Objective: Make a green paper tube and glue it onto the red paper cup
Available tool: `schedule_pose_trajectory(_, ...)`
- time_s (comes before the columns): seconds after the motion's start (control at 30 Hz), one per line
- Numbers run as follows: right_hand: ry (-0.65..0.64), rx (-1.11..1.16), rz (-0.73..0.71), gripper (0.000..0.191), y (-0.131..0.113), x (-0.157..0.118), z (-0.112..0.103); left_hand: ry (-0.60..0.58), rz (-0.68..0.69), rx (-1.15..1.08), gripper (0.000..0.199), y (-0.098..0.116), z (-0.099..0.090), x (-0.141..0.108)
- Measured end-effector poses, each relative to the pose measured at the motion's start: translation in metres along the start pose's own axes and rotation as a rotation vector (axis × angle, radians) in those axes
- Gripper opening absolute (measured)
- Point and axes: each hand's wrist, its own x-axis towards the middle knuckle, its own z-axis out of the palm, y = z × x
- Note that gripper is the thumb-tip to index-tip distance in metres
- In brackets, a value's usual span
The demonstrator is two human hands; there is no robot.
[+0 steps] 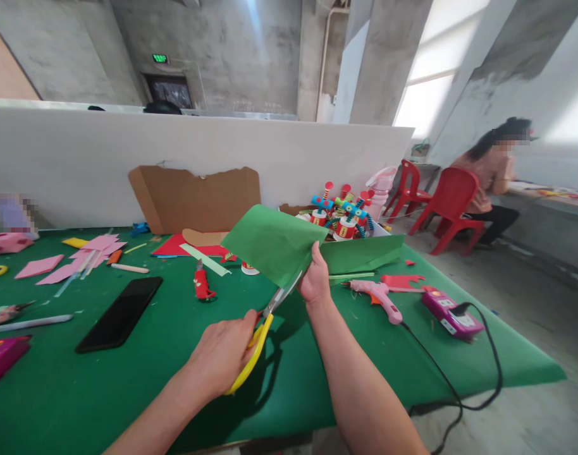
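Note:
My left hand [221, 354] is closed round the yellow handles of a pair of scissors [257, 363]. Their blades point up and to the right, against the lower edge of a sheet of green paper [274, 243]. The paper is pinched in my right hand [316, 276], its thumb up along the sheet, and is raised above the table. Another green sheet [365, 256] extends to the right behind that hand; whether the two are joined I cannot tell. A red utility knife [202, 281] lies to the left of the raised paper.
On the green table [141, 392] are a black phone [121, 314], pink paper pieces [92, 253], a pink glue gun [377, 296] and a purple power strip [453, 314] with a trailing cord. Several paper robot figures [344, 227] stand behind. A person [492, 170] sits at the far right.

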Motion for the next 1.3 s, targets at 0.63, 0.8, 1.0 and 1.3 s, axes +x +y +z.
schedule_pose_trajectory(0.63, 0.000, -0.001, -0.030, 0.044, 0.0022, 0.0003, 0.0005, 0.000, -0.021, -0.031, 0.020, 0.0009, -0.0001, -0.0012)
schedule_pose_trajectory(0.8, -0.002, 0.007, -0.010, 0.045, 0.0021, 0.0003, 0.0007, 0.016, -0.015, -0.036, 0.022, 0.0001, 0.0025, -0.0017)
schedule_pose_trajectory(1.0, 0.024, 0.012, 0.011, 0.047, 0.0014, -0.0015, 0.0042, 0.016, -0.014, -0.022, 0.023, -0.0011, 0.0050, -0.0016)
schedule_pose_trajectory(1.3, 0.003, 0.004, 0.006, 0.045, 0.0023, 0.0004, 0.0004, 0.002, -0.043, -0.033, 0.019, 0.0003, 0.0066, -0.0005)
